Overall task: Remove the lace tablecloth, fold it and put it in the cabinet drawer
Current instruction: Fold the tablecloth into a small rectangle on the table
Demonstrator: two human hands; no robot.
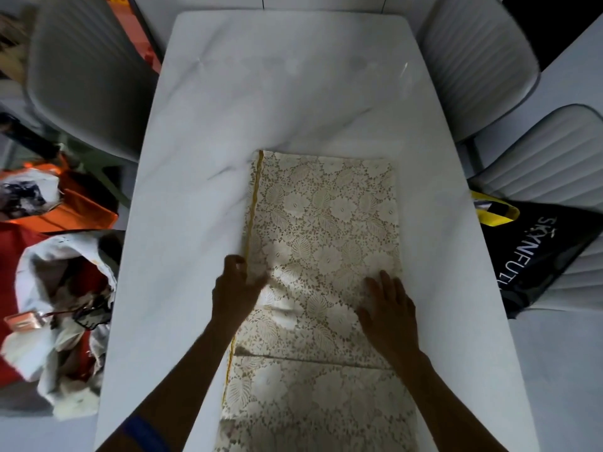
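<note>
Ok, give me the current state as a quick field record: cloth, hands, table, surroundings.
cloth: lace tablecloth folded into a long strip, lying flat on the table
left hand: left hand at the cloth's gold-trimmed left edge, fingers curled on it
right hand: right hand flat on the lace, fingers straight
table: white marble table
surroundings: grey chairs; black bag on right

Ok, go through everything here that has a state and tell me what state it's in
Tablecloth: folded into a long strip, flat on the table.
Left hand: fingers curled at the strip's gold-trimmed edge.
Right hand: flat, pressing the lace.
Black bag: lying on a chair.
</note>
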